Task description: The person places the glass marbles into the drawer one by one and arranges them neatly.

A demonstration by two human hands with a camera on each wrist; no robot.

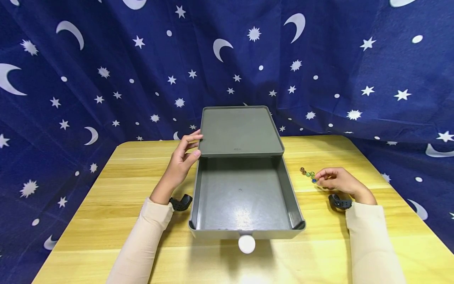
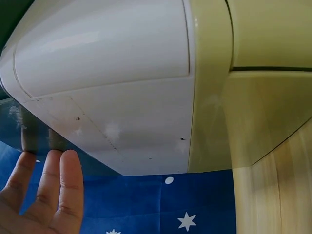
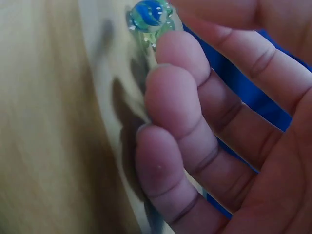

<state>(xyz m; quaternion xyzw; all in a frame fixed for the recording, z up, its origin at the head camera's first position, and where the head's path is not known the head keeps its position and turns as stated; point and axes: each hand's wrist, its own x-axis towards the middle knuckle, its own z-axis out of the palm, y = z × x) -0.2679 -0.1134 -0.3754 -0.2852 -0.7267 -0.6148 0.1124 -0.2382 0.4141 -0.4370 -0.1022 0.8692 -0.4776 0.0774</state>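
My left hand (image 1: 181,159) rests against the left side of a small grey-topped drawer cabinet (image 1: 241,130), its fingertips and thumb at the top's edge. Below that top, a grey drawer (image 1: 241,197) with a round white knob (image 1: 246,244) stands pulled out, with a bare floor. In the left wrist view three extended fingers (image 2: 68,187) reach toward the cabinet's side (image 2: 112,126). My right hand (image 1: 338,181) is low over the table, fingers loosely bent, fingertips right beside a blue-swirled glass marble (image 3: 148,13). Several green and brown marbles (image 1: 307,174) lie close by.
The pale wooden table (image 1: 142,221) carries the cabinet in its middle. A dark blue curtain (image 1: 319,59) with white moons and stars hangs behind and along the sides. Black wrist cameras (image 1: 181,202) are worn on both wrists.
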